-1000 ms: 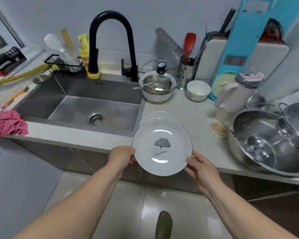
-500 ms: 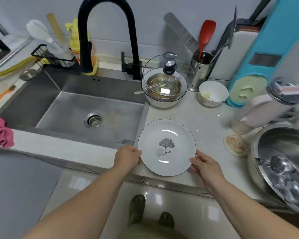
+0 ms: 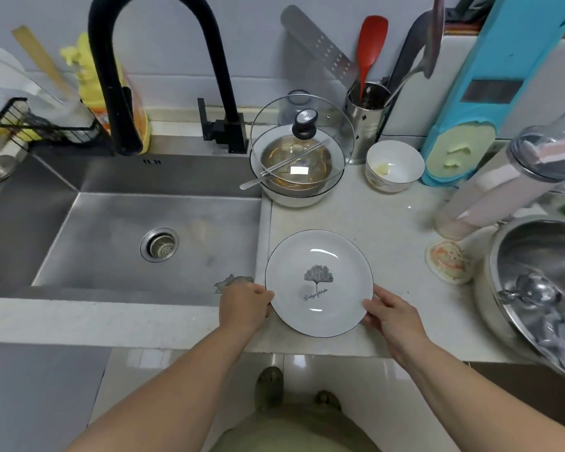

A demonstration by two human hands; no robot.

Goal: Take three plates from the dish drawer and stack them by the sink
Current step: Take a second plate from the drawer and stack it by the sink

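Between left hand (image 3: 246, 305) and right hand (image 3: 392, 316), both gripping its rim, sits the plate (image 3: 318, 283).

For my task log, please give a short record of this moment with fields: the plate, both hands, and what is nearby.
plate: white, leaf print, plate on the countertop right of the sink
left hand: left hand holds the plate's left rim
right hand: right hand holds the right rim
behind plate: lidded pot, small white bowl
plates underneath: cannot tell
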